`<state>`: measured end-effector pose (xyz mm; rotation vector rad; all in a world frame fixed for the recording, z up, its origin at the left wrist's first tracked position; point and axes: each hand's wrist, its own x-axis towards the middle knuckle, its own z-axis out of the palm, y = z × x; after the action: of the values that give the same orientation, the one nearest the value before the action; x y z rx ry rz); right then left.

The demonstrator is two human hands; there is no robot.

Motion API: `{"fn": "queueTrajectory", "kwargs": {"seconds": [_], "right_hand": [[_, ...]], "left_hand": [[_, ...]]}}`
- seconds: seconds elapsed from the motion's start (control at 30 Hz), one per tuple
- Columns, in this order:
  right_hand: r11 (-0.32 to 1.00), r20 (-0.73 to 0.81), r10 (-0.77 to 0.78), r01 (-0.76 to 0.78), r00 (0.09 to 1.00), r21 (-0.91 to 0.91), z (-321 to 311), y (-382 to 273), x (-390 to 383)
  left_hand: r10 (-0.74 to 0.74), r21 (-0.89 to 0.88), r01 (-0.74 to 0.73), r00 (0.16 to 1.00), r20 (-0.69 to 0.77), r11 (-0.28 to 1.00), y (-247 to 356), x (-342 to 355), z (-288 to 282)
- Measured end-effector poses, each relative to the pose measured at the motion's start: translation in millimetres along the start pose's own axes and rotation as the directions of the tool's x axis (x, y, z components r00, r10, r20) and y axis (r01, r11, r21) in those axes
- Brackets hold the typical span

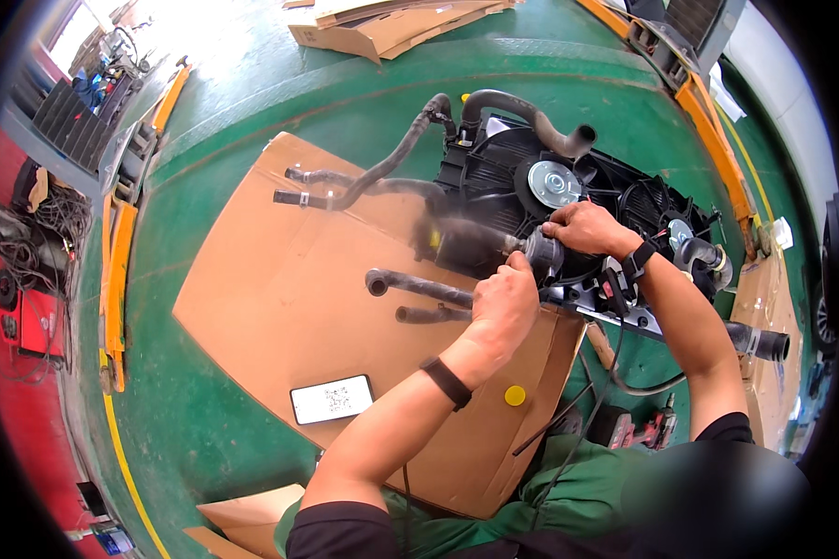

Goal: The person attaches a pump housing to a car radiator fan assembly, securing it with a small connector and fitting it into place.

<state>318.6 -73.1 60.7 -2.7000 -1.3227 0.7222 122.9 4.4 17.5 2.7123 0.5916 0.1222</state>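
My right hand (pixel 587 228) is closed, its fingers on the rim of a short, dark, thick round pipe end (pixel 543 255). Just left of that end is my left hand (pixel 506 312), thumb and forefinger pinched together against it; what they grip is hidden. From the pipe end a thick dark tube (pixel 471 248) runs left, smeared in the picture. Behind both hands lies a black radiator fan assembly (pixel 494 163) with a silver fan motor (pixel 555 184) and a second motor (pixel 680 233). A black handle-like piece (pixel 613 287) with a cable sits below my right wrist.
Bent rubber hoses (pixel 396 158) stick out to the left; shorter ones (pixel 419 284) lie nearer. A cardboard sheet (pixel 252 270) under them carries a phone (pixel 332 399) and a yellow cap (pixel 515 396). A red-and-black power tool (pixel 657 427) rests on the green floor. Orange lift arms (pixel 117 289) flank me.
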Motion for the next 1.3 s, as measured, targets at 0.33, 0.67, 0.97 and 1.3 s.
{"fn": "queueTrajectory", "kwargs": {"seconds": [0.33,0.67,0.97,1.3], "right_hand": [[0.967,-0.119,-0.222,0.203,0.968,-0.15,-3.7,5.2,1.5],[0.995,-0.006,-0.103,0.103,0.995,-0.017,7.4,14.4,12.5],[0.986,-0.124,-0.146,0.134,0.981,-0.101,-1.6,6.8,-4.5],[0.773,0.048,-0.574,0.56,0.817,-0.298,-21.2,9.8,27.7]], "left_hand": [[-0.017,-0.107,0.025,0.997,0.081,0.994,-1.8,3.4,1.8],[-0.01,-0.137,0.019,0.998,0.065,0.99,-2.0,6.0,-0.2],[-0.012,-0.137,0.023,0.997,0.082,0.99,-4.5,3.3,1.1],[0.0,-0.12,0.013,0.994,0.109,0.993,0.0,5.3,-0.8]]}}
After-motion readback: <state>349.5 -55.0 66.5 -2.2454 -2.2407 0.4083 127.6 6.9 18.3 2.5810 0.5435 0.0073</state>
